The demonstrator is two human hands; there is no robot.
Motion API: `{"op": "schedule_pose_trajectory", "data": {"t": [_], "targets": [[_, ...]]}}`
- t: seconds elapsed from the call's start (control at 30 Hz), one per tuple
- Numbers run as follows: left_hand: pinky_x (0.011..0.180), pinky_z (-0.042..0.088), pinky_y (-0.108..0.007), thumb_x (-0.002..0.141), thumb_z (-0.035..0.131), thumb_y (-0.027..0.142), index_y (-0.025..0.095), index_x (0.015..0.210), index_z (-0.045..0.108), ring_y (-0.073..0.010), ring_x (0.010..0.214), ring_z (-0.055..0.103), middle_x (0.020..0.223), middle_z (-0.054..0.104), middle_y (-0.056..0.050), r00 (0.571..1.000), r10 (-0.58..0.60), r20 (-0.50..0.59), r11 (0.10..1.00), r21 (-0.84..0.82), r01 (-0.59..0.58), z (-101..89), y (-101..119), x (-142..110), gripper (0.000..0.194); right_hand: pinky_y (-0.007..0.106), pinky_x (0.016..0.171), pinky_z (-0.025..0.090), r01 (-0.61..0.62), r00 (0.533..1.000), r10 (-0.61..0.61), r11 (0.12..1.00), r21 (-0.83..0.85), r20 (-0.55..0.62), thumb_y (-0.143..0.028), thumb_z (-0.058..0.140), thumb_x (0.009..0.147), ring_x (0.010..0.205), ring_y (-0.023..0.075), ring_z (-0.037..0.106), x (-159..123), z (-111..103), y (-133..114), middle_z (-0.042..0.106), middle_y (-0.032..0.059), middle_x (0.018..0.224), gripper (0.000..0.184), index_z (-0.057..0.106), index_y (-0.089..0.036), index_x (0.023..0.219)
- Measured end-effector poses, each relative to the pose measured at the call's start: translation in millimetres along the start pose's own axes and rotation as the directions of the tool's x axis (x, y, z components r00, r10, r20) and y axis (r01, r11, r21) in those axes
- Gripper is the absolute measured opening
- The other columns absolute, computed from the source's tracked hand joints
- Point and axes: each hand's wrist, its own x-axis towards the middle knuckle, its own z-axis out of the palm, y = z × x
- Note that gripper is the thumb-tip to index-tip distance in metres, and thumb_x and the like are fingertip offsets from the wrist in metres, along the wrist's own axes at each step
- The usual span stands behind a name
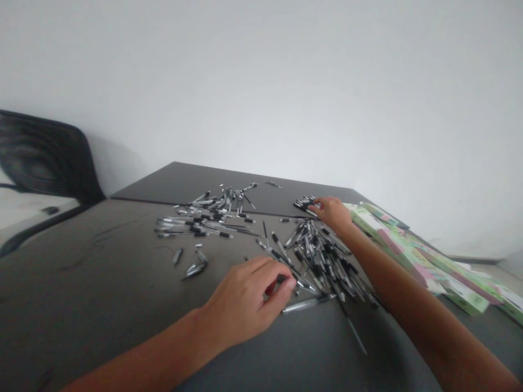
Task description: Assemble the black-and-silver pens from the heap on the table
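My left hand (249,296) rests on the dark table (102,272) with its fingers curled, thumb and forefinger pinched on a small dark pen part at the near edge of a big heap of black and clear pens (322,258). My right hand (333,212) reaches far across the table. Its fingers are bent over a small row of black pen caps (304,204) at the back. A second, looser spread of pens and pen barrels (208,218) lies to the left.
Flat green, pink and white boxes (425,256) are stacked along the table's right side. A few loose pen parts (194,267) lie apart at the left. A black mesh chair (44,158) stands at the far left. A pale wall is behind the table.
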Motion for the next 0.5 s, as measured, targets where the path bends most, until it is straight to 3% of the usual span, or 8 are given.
{"op": "schedule_pose_trajectory", "data": {"t": [0.1,0.23,0.27,0.37,0.5], "targets": [[0.068,0.044,-0.026,0.106,0.059,0.028,0.018,0.094,0.069,-0.0131,0.068,0.061,0.076,0.066,0.0,1.0,0.006,-0.011,0.999,0.033,-0.005,-6.5,-4,4,0.019,0.037,0.098,0.051,0.024,0.987,-0.005,0.993,0.115,-0.158,-0.055,0.057,0.105,0.104,0.0273,0.069,-21,-24,-10,0.076,0.012,0.109,0.049,0.072,-0.019,0.133],[0.068,0.04,-0.027,0.11,0.053,0.033,0.019,0.085,0.062,-0.0134,0.068,0.056,0.074,0.06,0.001,0.998,-0.007,-0.068,0.993,0.117,0.015,-18.5,-17,12,0.03,0.035,0.08,0.056,0.059,0.957,0.025,0.958,0.279,-0.29,-0.065,0.048,0.106,0.08,0.0211,0.068,-64,-50,-39,0.074,0.0104,0.111,0.059,0.062,-0.02,0.142],[0.069,0.039,-0.028,0.111,0.051,0.034,0.019,0.082,0.059,-0.0136,0.068,0.055,0.073,0.058,0.002,0.996,-0.022,-0.091,0.989,0.145,0.035,-22.4,-21,14,0.033,0.035,0.078,0.057,0.095,0.946,0.04,0.915,0.393,-0.322,-0.065,0.053,0.104,0.078,0.021,0.067,-76,-55,-49,0.074,0.0089,0.107,0.058,0.063,-0.021,0.14],[0.069,0.037,-0.029,0.111,0.045,0.038,0.021,0.076,0.052,-0.0145,0.068,0.051,0.071,0.053,0.002,0.98,-0.113,-0.162,0.963,0.224,0.148,-37.2,-38,20,0.04,0.035,0.075,0.057,0.196,0.957,-0.038,0.817,0.542,-0.289,-0.062,0.062,0.101,0.075,0.0202,0.067,-102,-69,-80,0.075,0.0051,0.099,0.049,0.068,-0.026,0.134],[0.069,0.034,-0.029,0.11,0.04,0.042,0.022,0.074,0.046,-0.0155,0.069,0.049,0.07,0.05,0.002,0.913,-0.29,-0.288,0.861,0.337,0.38,-64.3,-68,28,0.042,0.033,0.075,0.056,0.307,0.951,-0.242,0.792,0.528,-0.191,-0.053,0.062,0.103,0.076,0.0197,0.07,-111,-82,-113,0.077,0.0026,0.09,0.031,0.077,-0.03,0.116]]}}
